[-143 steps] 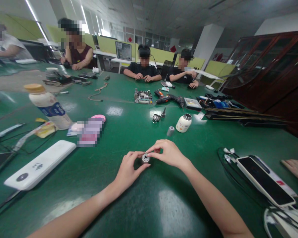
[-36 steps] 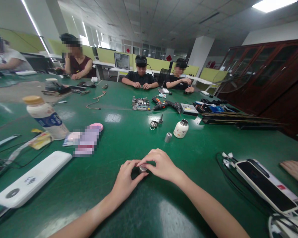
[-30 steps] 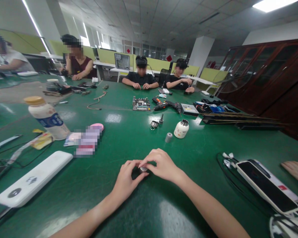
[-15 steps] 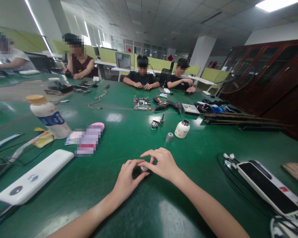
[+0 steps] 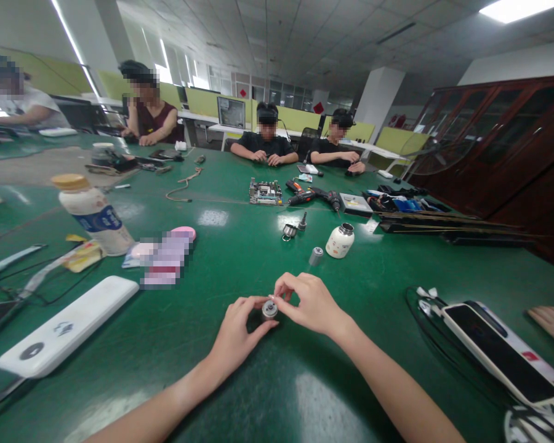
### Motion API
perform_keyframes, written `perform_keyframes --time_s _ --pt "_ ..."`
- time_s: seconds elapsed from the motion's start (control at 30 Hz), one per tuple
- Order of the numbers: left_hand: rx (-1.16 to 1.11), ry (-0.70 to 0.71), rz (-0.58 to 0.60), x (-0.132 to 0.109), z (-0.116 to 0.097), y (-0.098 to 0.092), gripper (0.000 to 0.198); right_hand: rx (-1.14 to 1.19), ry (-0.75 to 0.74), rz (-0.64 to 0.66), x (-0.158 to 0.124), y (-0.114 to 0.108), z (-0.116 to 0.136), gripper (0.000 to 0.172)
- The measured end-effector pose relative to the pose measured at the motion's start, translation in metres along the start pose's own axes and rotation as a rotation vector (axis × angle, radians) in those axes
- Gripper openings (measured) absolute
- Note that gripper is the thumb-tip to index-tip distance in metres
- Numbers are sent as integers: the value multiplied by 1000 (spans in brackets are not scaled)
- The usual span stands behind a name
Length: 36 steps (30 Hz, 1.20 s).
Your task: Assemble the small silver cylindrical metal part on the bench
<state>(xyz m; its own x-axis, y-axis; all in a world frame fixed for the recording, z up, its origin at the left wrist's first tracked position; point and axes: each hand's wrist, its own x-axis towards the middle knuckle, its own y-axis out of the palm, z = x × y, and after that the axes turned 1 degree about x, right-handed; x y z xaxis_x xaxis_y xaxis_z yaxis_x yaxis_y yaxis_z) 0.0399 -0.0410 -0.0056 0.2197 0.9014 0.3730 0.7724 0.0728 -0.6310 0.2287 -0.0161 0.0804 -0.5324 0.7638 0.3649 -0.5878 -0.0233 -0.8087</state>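
the left hand (image 5: pixel 237 326) curls thumb and fingers around the sides of a small metal cylinder (image 5: pixel 270 309), which stands upright on the green table (image 5: pixel 203 258) in front of the person, its round end facing up. the right hand (image 5: pixel 311 304) is bent over from the other side, thumb and forefinger drawn narrow, tips at the cylinder's upper rim; whether they pinch something tiny i cannot tell. beyond the right hand, well apart from it, a grey cylinder (image 5: pixel 316 256) stands near a cream flask (image 5: pixel 340 241) with an open mouth. farther off sit a metal cap (image 5: pixel 289 231) with a ring and, just beside it, a dark fitting (image 5: pixel 301 221). behind those lie a circuit board (image 5: pixel 265 192), a black and orange drill (image 5: pixel 325 198) and a flat box (image 5: pixel 355 204). on the left are a white device (image 5: pixel 69 326) and a drink bottle (image 5: pixel 95 215) with an orange cap; on the right, a phone (image 5: pixel 503 351) lies screen up beside cables, with another person's hand (image 5: pixel 551 323) at the edge.
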Motion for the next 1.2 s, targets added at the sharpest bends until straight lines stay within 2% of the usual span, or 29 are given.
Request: perform_keyframes --time_s 0.13,0.3,0.4,0.57,0.77,1.2 --pt "7 -9 -3 -1 1 1 27 -13 -51 91 -1 2 2 6" --pt "8 -9 -17 -2 3 2 25 1 -66 205 -3 4 3 30" --pt "6 1 1 -1 2 2 23 -11 -54 236 -3 7 2 29" --pt "6 -1 4 -1 0 1 22 -17 -37 227 -1 10 0 20" --pt "-1 -6 10 -1 -1 0 24 46 -8 202 -1 8 -4 28" --pt "-18 -22 20 -1 1 1 25 46 -43 126 0 18 -13 19"
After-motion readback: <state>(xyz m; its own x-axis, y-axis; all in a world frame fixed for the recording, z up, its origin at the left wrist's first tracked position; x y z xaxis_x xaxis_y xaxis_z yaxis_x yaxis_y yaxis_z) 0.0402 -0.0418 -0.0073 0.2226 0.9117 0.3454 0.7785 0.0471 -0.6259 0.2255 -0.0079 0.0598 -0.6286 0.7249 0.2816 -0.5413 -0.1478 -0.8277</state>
